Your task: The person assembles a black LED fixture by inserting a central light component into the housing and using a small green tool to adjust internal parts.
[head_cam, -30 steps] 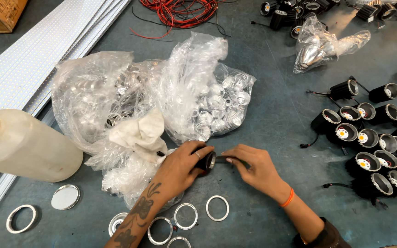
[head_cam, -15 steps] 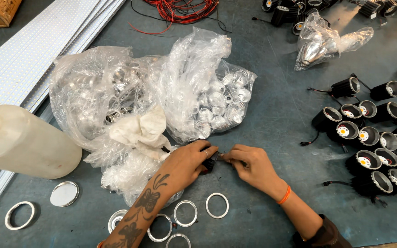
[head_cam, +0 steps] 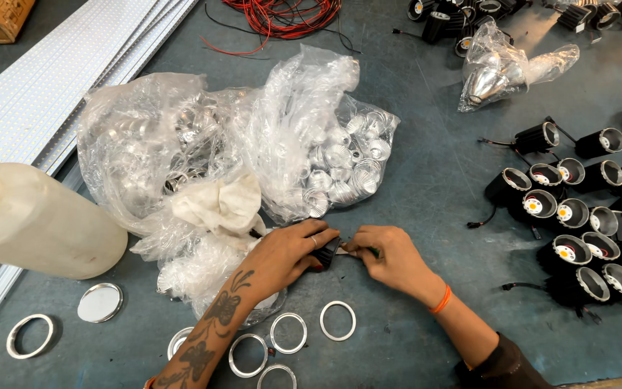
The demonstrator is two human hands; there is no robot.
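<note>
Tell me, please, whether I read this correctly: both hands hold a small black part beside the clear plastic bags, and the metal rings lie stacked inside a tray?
Not quite. In the head view the metal rings lie loose and flat on the table, not in a tray. The left hand and right hand do hold the small black part beside the clear plastic bags.

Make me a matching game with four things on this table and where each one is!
Things:
1. red wires
2. big white bottle
3. silver rings
4. black lamps

Places:
A. far left, lying on its side
B. right side, in a cluster
C. top middle, in a tangle
D. near edge, under the tattooed left arm

Pairs: 1-C, 2-A, 3-D, 4-B
</note>
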